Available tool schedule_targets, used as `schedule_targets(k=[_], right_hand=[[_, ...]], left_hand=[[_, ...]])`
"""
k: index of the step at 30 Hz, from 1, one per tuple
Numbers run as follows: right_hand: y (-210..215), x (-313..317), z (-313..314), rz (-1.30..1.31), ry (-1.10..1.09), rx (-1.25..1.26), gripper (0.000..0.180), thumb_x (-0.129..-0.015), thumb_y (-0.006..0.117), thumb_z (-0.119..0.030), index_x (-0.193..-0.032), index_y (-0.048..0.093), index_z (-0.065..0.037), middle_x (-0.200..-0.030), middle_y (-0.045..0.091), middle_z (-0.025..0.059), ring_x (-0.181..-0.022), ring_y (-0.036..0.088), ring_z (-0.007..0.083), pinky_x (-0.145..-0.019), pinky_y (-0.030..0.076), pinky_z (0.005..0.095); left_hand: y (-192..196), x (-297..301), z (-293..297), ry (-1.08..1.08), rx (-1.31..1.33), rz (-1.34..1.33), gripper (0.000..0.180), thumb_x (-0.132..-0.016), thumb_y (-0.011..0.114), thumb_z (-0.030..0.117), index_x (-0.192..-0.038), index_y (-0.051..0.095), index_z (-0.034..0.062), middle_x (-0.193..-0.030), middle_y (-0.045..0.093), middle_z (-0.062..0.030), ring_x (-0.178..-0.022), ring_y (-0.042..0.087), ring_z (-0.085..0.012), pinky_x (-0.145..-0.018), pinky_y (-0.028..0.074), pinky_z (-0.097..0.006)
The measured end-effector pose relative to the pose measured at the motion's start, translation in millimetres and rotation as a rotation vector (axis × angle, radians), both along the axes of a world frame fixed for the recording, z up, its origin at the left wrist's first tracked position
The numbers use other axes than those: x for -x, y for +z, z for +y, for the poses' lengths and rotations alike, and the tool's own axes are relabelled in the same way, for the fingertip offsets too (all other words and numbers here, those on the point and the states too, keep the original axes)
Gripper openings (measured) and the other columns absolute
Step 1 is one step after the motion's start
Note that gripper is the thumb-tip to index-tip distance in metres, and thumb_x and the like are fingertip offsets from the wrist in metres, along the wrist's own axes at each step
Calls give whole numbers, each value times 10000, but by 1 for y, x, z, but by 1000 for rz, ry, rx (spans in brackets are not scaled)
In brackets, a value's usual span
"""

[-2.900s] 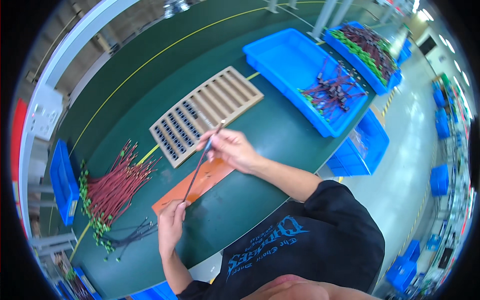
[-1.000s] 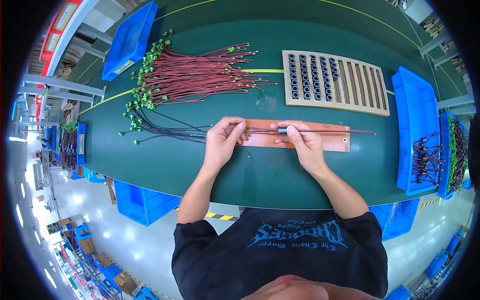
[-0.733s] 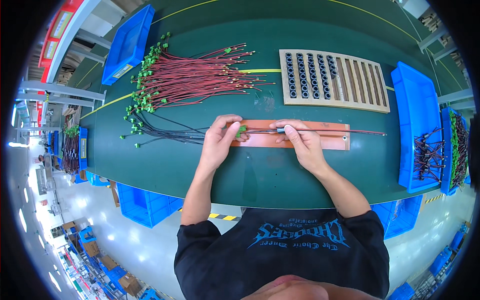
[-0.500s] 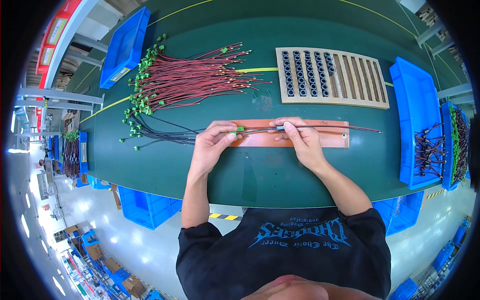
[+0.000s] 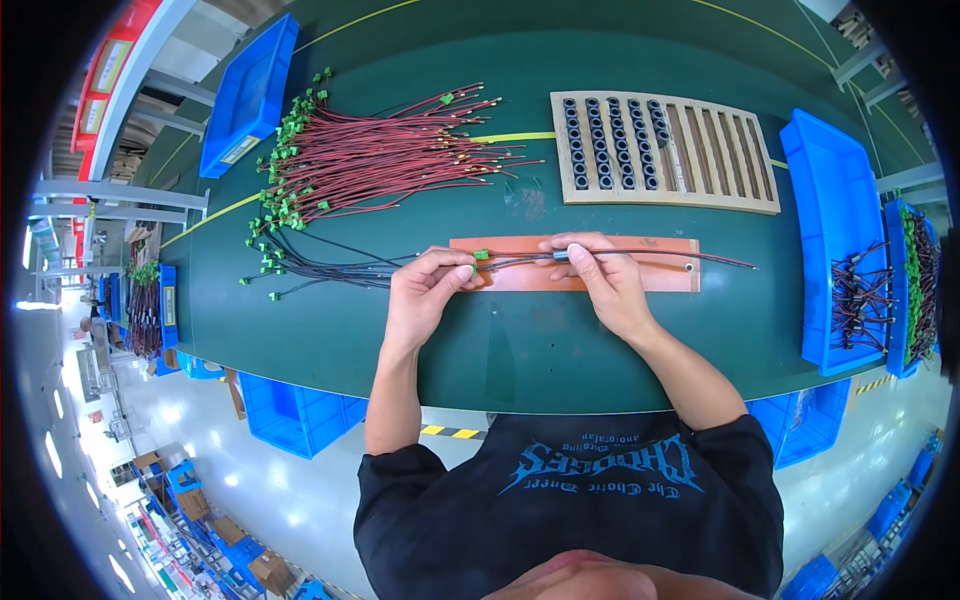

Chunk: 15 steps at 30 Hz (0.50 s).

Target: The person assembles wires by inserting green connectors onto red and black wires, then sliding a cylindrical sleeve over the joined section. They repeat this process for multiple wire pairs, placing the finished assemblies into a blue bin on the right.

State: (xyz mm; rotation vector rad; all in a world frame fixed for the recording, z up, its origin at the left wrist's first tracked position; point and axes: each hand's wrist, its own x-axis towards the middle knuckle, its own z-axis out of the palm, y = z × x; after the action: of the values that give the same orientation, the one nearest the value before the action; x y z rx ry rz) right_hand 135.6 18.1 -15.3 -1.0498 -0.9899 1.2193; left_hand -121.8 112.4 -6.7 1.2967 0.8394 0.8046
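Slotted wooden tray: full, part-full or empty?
Part-full. In the wooden tray, black cylinders fill the four leftmost columns and only the far end of the fifth; columns further right show none.

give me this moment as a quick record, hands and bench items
left hand: pinching a green connector
right hand: pinching a black cylinder on red and black wires
under wires: orange strip
wooden rack: more black cylinders, fifth column part-filled
left pile: red wires with green connectors
right blue tray: dark wire assemblies
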Motion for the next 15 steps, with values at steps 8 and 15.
schedule_targets(k=[8, 15], right_hand=[[-4, -1, -2, -15, 9, -13, 276, -1124, 492, -208, -1251, 650, -21, -1245, 691, 86, -1020, 674, 133, -867, 545, 279], [-3, 0, -2, -72, -23, -58, 278, -1125, 492, -220, -1237, 660, -29, -1228, 691, 57, -1015, 642, 114, -881, 529, 278]], left_hand=[[-1, -5, -2, 34, 34, 103, 163, -1005, 688, 52, -1114, 724, -63, -903, 754, -110, -813, 724, -146, -777, 595, -270], [-2, -11, -6, 41, 11, 114, 152, -1008, 685, 54, -1095, 720, -66, -914, 753, -114, -822, 724, -142, -770, 594, -263]])
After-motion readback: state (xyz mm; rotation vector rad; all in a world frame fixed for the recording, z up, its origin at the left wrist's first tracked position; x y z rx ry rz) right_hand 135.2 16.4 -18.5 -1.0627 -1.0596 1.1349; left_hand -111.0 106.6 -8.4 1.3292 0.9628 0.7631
